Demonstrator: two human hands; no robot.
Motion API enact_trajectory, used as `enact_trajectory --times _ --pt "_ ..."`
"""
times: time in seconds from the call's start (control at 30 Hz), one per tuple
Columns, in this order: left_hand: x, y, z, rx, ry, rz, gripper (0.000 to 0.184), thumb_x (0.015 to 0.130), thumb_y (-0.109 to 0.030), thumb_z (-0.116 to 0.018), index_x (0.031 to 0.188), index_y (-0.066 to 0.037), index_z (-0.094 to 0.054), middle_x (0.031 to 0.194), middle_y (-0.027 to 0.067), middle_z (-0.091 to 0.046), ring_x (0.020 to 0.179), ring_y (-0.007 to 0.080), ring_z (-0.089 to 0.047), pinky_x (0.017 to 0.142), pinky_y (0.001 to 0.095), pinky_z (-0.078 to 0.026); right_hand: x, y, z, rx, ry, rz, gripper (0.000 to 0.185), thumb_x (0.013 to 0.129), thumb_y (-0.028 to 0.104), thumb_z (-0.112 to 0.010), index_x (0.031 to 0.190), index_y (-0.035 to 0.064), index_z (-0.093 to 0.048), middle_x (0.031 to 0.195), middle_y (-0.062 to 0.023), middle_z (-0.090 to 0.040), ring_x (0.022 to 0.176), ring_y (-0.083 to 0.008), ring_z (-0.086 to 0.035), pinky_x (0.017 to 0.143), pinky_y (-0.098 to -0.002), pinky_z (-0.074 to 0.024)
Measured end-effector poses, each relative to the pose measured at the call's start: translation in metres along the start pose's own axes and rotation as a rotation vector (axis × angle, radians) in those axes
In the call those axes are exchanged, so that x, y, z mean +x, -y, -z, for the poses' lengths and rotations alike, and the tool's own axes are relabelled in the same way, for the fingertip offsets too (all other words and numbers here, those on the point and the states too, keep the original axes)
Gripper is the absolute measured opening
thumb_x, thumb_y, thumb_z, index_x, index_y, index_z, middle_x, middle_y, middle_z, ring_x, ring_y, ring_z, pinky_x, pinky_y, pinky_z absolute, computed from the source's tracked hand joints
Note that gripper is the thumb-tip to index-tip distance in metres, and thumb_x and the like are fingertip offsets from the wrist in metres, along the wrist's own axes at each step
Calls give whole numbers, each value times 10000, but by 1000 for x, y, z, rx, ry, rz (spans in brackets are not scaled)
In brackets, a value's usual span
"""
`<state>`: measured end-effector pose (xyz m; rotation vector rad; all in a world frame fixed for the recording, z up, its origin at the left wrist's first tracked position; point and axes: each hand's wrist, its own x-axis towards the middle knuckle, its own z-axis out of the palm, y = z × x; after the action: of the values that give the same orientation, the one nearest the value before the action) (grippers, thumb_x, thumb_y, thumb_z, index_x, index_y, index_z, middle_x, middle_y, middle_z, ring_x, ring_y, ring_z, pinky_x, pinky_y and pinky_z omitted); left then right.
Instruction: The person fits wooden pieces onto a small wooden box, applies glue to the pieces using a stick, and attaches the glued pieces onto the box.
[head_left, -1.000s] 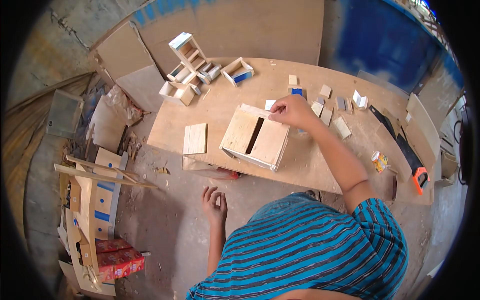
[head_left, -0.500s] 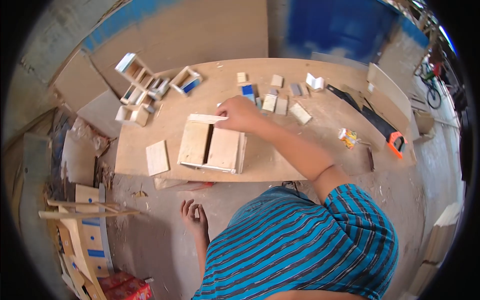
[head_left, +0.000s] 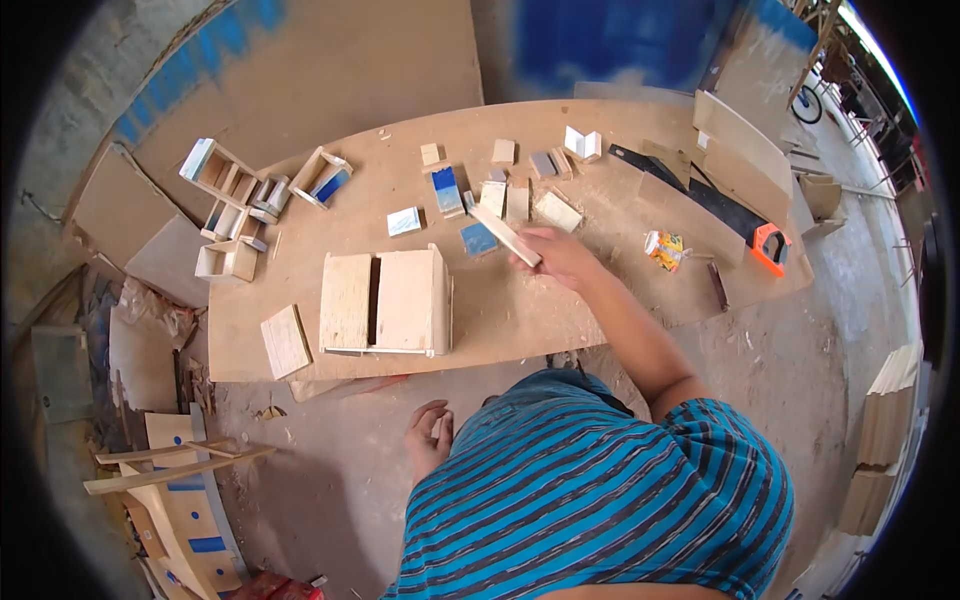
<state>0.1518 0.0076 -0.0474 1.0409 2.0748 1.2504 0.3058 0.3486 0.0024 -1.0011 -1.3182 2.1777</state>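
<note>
My right hand (head_left: 556, 258) grips one end of a narrow wooden strip (head_left: 504, 234) above the table, right of a wooden box (head_left: 410, 300). Two pale panels with a dark gap between them form the top of this box. Down in front of the table's near edge hangs my left hand (head_left: 428, 436), its fingers curled; whether anything is inside them cannot be made out. A loose square panel (head_left: 286, 342) lies left of the box. Beyond the strip are small wooden blocks, among them a blue-painted one (head_left: 447, 190) and a flat blue piece (head_left: 478, 239).
Small open wooden boxes (head_left: 232, 260) are grouped at the table's (head_left: 560, 330) left end. A saw with an orange handle (head_left: 770, 248) lies at the right, near a yellow packet (head_left: 664, 250). Wooden furniture (head_left: 190, 510) stands on the floor at lower left.
My right hand has lifted the strip off the box's back edge and carried it to the right. The view has shifted to the right. My left hand has drawn closer to my body.
</note>
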Motion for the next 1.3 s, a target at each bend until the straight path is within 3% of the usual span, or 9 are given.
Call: enact_trajectory --times 0.23,0.3,0.53,0.67,0.77,0.97,1.07,1.17,1.3 --pt "27 -25 -19 -95 201 -117 107 901 -89 -615 897 10 -654 949 151 -681 892 272 -659 807 329 -495 -24 -30 48 -189 65 -49 291 917 252 -626 1131 56 -611 853 -7 -627 762 -82 -575 701 -232 -472" --pt "34 -31 -26 -141 274 -90 137 916 -111 -603 897 16 -652 941 149 -679 894 266 -658 810 327 -493 -25 -39 54 -227 -29 -66 307 915 308 -636 1081 50 -636 786 8 -601 685 -75 -542 635 -226 -449" --pt "73 -95 -80 -828 445 290 402 985 -204 -555 1328 -3 -499 1192 76 -621 1053 154 -592 938 302 -447 -59 -57 30 -433 -59 -59 530 924 524 -559 776 26 -658 646 -1 -586 546 -115 -520 507 -286 -405" --pt "87 -96 -125 -713 434 32 338 986 -215 -552 1267 -27 -530 1241 93 -589 1105 180 -572 1063 338 -359 -75 -72 16 -452 -21 3 586 953 542 -481 732 25 -648 597 -39 -567 550 -150 -536 523 -317 -419" --pt "98 -94 -143 -841 466 27 239 984 -176 -551 1169 -27 -569 1129 65 -629 1066 150 -571 983 293 -403 -81 -68 30 -478 39 16 595 972 537 -431 737 36 -649 566 -60 -549 544 -160 -541 536 -329 -429" --pt "107 -135 -177 -975 426 248 171 979 -227 -555 1015 -62 -583 975 83 -651 1025 252 -635 910 375 -499 -120 -29 64 -544 58 149 450 984 422 -478 818 35 -634 593 -66 -529 539 -176 -509 528 -341 -403" --pt "115 -134 -196 -949 448 237 137 978 -203 -550 1017 -71 -554 882 82 -657 919 258 -667 844 380 -535 -131 -31 83 -684 126 333 360 954 355 -517 879 30 -653 713 -172 -631 642 -329 -618 600 -430 -459" --pt "111 -163 -214 -1062 441 295 128 976 -203 -554 1017 -82 -542 826 68 -627 823 234 -651 790 356 -530 -132 -25 99 -942 118 425 263 922 269 -528 942 39 -654 759 -196 -637 691 -386 -619 632 -460 -473" --pt "123 -160 -230 -1206 301 435 173 997 -269 -517 981 -97 -525 709 12 -506 619 125 -505 575 271 -432 -138 -9 127 -1052 220 583 196 863 180 -552 963 55 -665 763 -181 -644 703 -384 -626 649 -456 -500"
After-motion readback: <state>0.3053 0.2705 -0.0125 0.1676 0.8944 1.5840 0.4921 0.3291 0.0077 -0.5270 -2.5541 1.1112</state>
